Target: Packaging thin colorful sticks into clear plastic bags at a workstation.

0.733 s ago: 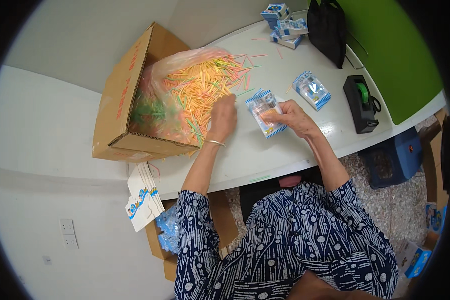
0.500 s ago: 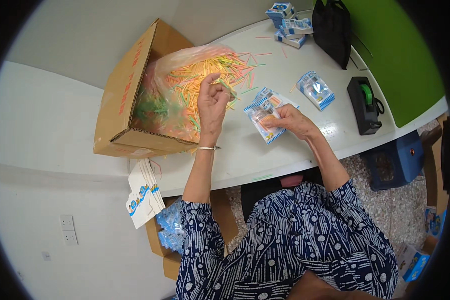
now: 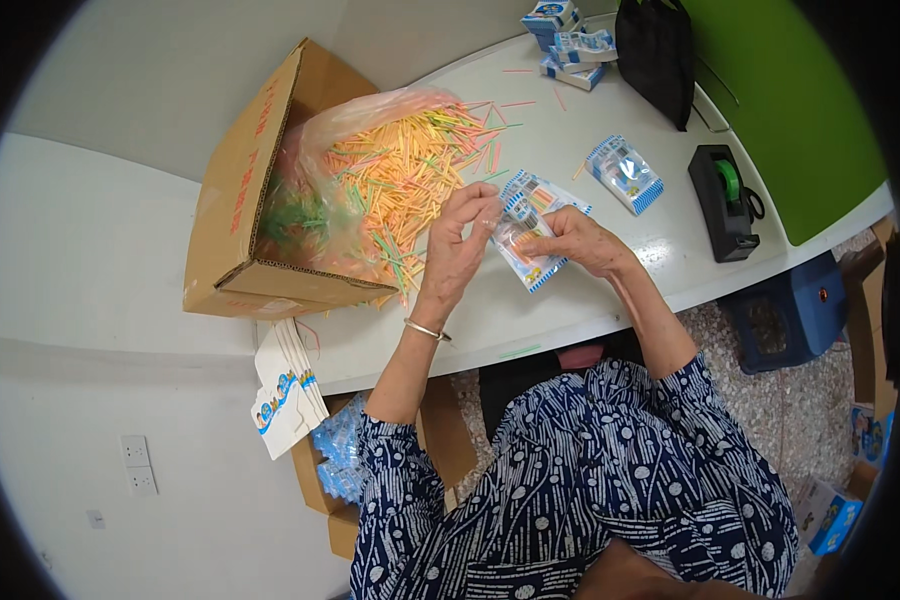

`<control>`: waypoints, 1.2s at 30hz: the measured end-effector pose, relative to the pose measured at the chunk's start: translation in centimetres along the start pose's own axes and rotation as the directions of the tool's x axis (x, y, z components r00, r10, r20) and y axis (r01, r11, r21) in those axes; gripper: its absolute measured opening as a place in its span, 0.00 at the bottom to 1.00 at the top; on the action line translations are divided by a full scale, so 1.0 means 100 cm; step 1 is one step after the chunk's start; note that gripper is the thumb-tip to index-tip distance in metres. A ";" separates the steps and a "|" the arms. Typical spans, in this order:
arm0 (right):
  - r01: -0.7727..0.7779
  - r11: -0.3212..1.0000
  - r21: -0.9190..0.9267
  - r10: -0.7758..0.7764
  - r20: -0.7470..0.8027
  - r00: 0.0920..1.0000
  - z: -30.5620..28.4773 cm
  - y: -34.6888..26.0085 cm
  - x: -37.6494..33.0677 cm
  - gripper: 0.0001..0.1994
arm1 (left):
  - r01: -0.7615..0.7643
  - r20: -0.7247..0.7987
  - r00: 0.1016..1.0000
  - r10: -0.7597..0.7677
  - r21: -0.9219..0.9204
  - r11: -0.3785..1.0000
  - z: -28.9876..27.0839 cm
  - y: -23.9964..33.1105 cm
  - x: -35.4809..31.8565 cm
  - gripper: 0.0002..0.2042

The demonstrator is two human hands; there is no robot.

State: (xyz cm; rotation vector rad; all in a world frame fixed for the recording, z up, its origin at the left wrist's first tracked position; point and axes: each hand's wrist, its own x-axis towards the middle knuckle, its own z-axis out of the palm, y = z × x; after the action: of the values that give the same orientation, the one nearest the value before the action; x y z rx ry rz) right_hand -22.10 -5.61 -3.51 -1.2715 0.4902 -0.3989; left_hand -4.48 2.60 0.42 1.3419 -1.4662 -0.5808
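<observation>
Inspector: White table [image 3: 590,300] against a pale wall. At its ten o'clock end lies a tipped cardboard box [image 3: 240,210], spilling a plastic bag of coloured sticks [image 3: 400,180].

Clerk: And the hands?

Inspector: Both meet at table centre over a small blue-edged packet [image 3: 530,235]. The right hand [image 3: 580,240] grips it, fingers curled shut along its right side. The left hand [image 3: 465,230] sits at the packet's nine o'clock, fingertips pinched together at its mouth; whether they hold sticks, I cannot tell.

Clerk: Which step?

Inspector: Filling, by my judgement. Next calls for keeping the mouth open and the sticks aligned.

Clerk: Surroundings?

Inspector: A second packet [image 3: 625,175] and a tape dispenser [image 3: 725,200] toward two o'clock.
</observation>
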 end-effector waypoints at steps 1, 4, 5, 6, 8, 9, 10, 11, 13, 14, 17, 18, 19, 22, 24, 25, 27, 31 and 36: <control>0.005 1.000 0.015 -0.005 0.014 1.000 0.000 -0.002 -0.001 0.14 | -0.001 0.003 1.000 0.001 -0.002 1.000 0.002 -0.003 -0.001 0.09; 0.023 0.999 0.044 -0.024 0.017 1.000 -0.004 0.006 -0.002 0.14 | -0.011 0.117 0.993 0.010 0.006 1.000 0.008 -0.007 0.000 0.10; 0.035 0.998 0.058 -0.036 0.020 0.999 -0.005 0.007 -0.002 0.14 | 0.156 0.165 0.975 -0.151 -0.015 0.988 0.009 -0.006 0.002 0.10; 0.034 0.998 0.057 -0.035 0.014 0.999 -0.007 0.006 -0.004 0.14 | 0.319 0.216 0.927 -0.305 -0.028 0.947 0.011 -0.004 0.005 0.09; 0.027 0.999 -0.035 -0.028 -0.011 1.000 -0.011 0.001 -0.009 0.15 | 0.282 0.203 0.942 -0.266 -0.054 0.958 0.018 0.000 0.010 0.09; 0.028 0.999 -0.037 -0.028 -0.013 1.000 -0.014 -0.002 -0.011 0.15 | 0.247 0.185 0.956 -0.230 -0.077 0.966 0.021 0.001 0.013 0.08; 0.053 0.993 -0.110 -0.060 -0.056 0.997 -0.020 -0.005 -0.011 0.15 | 0.246 0.185 0.956 -0.228 -0.079 0.966 0.023 0.000 0.017 0.08; 0.075 0.980 -0.184 -0.094 -0.098 0.991 -0.027 -0.007 -0.012 0.16 | 0.205 0.151 0.969 -0.194 -0.058 0.977 0.025 -0.002 0.022 0.08; 0.119 0.953 -0.277 -0.190 -0.248 0.950 -0.044 -0.010 -0.011 0.17 | 0.165 0.116 0.980 -0.160 -0.038 0.986 0.030 -0.010 0.033 0.09; 0.150 0.916 -0.373 -0.297 -0.378 0.877 -0.054 -0.012 -0.010 0.19 | 0.160 0.067 0.986 -0.153 -0.130 0.978 0.033 -0.019 0.038 0.10; -0.119 0.471 -0.874 -0.734 -0.463 0.497 -0.088 0.015 -0.004 0.20 | 0.094 -0.036 0.994 -0.099 -0.109 0.990 0.046 -0.061 0.046 0.13; -0.120 0.469 -0.875 -0.735 -0.462 0.496 -0.094 0.022 -0.005 0.20 | 0.053 -0.082 0.995 -0.052 0.006 0.999 0.050 -0.070 0.046 0.15; -0.258 0.436 -0.862 -0.692 -0.504 0.516 -0.100 0.029 -0.005 0.20 | 0.051 -0.083 0.995 -0.051 0.005 0.999 0.052 -0.079 0.042 0.15; -0.327 0.403 -0.855 -0.682 -0.519 0.516 -0.117 0.050 -0.005 0.17 | 0.024 -0.129 0.992 0.018 0.317 0.948 0.060 -0.084 0.036 0.17; -0.253 0.413 -0.875 -0.713 -0.484 0.508 -0.123 0.056 -0.004 0.15 | 0.072 -0.113 0.993 -0.035 0.340 0.938 0.061 -0.082 0.034 0.19; -0.254 0.426 -0.869 -0.702 -0.494 0.513 -0.128 0.057 -0.002 0.14 | 0.073 -0.112 0.993 -0.037 0.339 0.938 0.061 -0.080 0.033 0.19; -0.252 0.435 -0.864 -0.699 -0.501 0.510 -0.133 0.056 0.001 0.12 | -0.006 -0.118 0.991 0.066 0.448 0.894 0.060 -0.076 0.036 0.20; -0.205 0.369 -0.907 -0.820 -0.421 0.387 -0.113 0.037 -0.003 0.10 | -0.040 -0.134 0.982 0.135 0.547 0.836 0.053 -0.054 0.035 0.19; 0.160 0.442 -0.883 -0.796 -0.303 0.524 -0.050 -0.012 -0.020 0.12 | 0.001 -0.104 0.994 0.010 0.101 0.995 0.054 -0.014 0.038 0.16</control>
State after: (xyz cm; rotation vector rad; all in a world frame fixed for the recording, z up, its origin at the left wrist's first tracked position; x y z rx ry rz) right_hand -26.55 -8.81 -3.18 -2.1649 0.9843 -1.4059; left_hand -8.17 -2.73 -1.39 1.4256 -1.4287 -0.4312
